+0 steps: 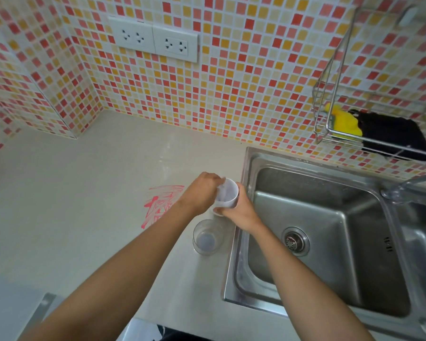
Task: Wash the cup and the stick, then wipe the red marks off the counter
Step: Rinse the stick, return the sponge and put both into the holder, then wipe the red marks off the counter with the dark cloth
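At the centre of the frame the right hand wraps its grip around the white cup, held tilted above the tabletop just left of the sink. The left hand pinches a pale stick (blurred) at the cup's mouth; the cup's contents cannot be told. Just below stands a clear glass. Red marks lie left of the hands. The wire rack, upper right, holds a yellow sponge and black cloth.
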The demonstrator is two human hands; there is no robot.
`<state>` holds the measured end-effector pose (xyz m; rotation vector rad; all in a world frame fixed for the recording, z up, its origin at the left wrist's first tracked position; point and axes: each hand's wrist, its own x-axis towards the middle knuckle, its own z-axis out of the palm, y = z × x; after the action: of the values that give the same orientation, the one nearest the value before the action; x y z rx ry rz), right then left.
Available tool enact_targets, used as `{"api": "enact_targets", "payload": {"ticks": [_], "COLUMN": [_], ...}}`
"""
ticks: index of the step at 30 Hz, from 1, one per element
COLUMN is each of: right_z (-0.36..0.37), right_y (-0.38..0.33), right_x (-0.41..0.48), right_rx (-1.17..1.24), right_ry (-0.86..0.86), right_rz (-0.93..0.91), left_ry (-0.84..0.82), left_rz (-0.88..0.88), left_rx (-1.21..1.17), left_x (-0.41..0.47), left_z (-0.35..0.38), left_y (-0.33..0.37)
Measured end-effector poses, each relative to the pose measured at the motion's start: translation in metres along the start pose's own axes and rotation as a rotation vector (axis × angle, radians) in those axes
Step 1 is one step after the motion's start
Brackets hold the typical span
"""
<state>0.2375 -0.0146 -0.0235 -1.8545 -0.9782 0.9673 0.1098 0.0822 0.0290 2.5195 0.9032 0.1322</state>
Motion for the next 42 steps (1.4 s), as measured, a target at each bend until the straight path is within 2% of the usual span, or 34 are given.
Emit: {"api": "enact_targets", "payload": {"ticks": [2,4,6,9,12,16,20,25,28,31,33,35,39,42], "right_z": [-0.017,-0.038,-0.056,-0.068,-0.069,-0.059,-0.051,-0.029,-0.013,0.003,0.009,0.012,0.020,0.025], "right_y": [-0.005,-0.007,-0.004,0.002,-0.001,-0.023,-0.049,-0.072,-0.078,-0.074,-0.061,-0.047,-0.036,-0.035], "right_x": [-0.011,-0.027,-0.046,-0.067,-0.077,-0.079,-0.073,-0.057,-0.049,-0.043,-0.038,-0.034,-0.040,-0.040], "right_rx": [-0.014,-0.173,-0.383,-0.559,-0.661,-0.737,-0.896,-0.976,-0.956,-1.016,-0.944,-0.704,-0.184,-0.053], "right_ry": [0.060,0.062,-0.013,-0.122,-0.174,-0.182,-0.105,-0.093,-0.017,-0.052,-0.121,-0.154,-0.023,0.031], "right_rz": [-0.009,-0.025,-0.023,-0.001,-0.015,-0.107,-0.246,-0.305,-0.395,-0.428,-0.376,-0.293,-0.103,-0.025], "left_ry": [0.133,0.209,0.123,-0.057,-0.051,0.012,0.074,0.070,0.061,0.048,0.072,0.102,0.142,0.136], "left_rz": [-0.075,-0.163,-0.192,-0.157,-0.206,-0.198,-0.204,-0.197,-0.201,-0.247,-0.291,-0.282,-0.230,-0.204], "left_rx": [-0.244,-0.379,-0.450,-0.508,-0.578,-0.594,-0.608,-0.576,-0.535,-0.600,-0.646,-0.669,-0.676,-0.701], "left_x": [-0.033,-0.072,-0.108,-0.135,-0.129,-0.108,-0.085,-0.062,-0.058,-0.062,-0.070,-0.078,-0.080,-0.071], "left_z": [0.000,0.008,0.025,0.056,0.078,0.089,0.089,0.088,0.090,0.093,0.096,0.097,0.090,0.085], "left_y": [-0.007,-0.021,-0.033,-0.038,-0.036,-0.033,-0.032,-0.034,-0.036,-0.037,-0.037,-0.037,-0.034,-0.031]}}
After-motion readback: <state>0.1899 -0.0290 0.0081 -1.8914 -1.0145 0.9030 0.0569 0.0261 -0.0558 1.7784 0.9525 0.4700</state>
